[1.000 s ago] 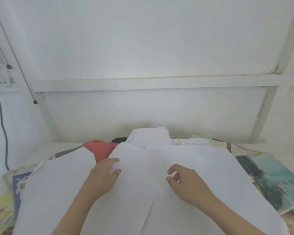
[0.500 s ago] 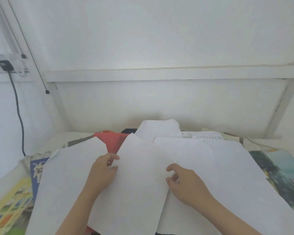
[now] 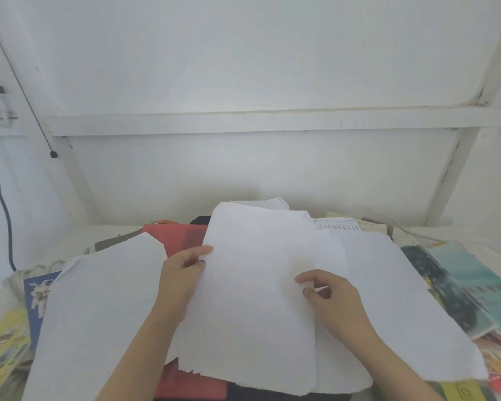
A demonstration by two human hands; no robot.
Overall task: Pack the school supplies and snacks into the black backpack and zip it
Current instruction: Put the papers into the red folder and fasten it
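Note:
Several large white paper sheets cover the middle of the table. My left hand (image 3: 182, 270) pinches the left edge of the middle sheet (image 3: 252, 299), thumb on top. My right hand (image 3: 327, 293) rests on that same sheet with its fingers curled at the sheet's right edge. Another white sheet (image 3: 99, 314) lies to the left and one (image 3: 388, 299) to the right. A red folder (image 3: 180, 238) shows behind and below the papers. A dark patch, perhaps the black backpack (image 3: 200, 219), peeks out behind the sheets; most of it is hidden.
Colourful books (image 3: 469, 287) are stacked at the right, and a blue book (image 3: 38, 293) and a yellow picture book (image 3: 3, 342) lie at the left. A black cable (image 3: 0, 198) hangs down the white wall at the left. The wall stands close behind the table.
The middle sheet has been lifted and slid to the right over the right-hand sheet, uncovering more of the red folder. Both hands moved with it.

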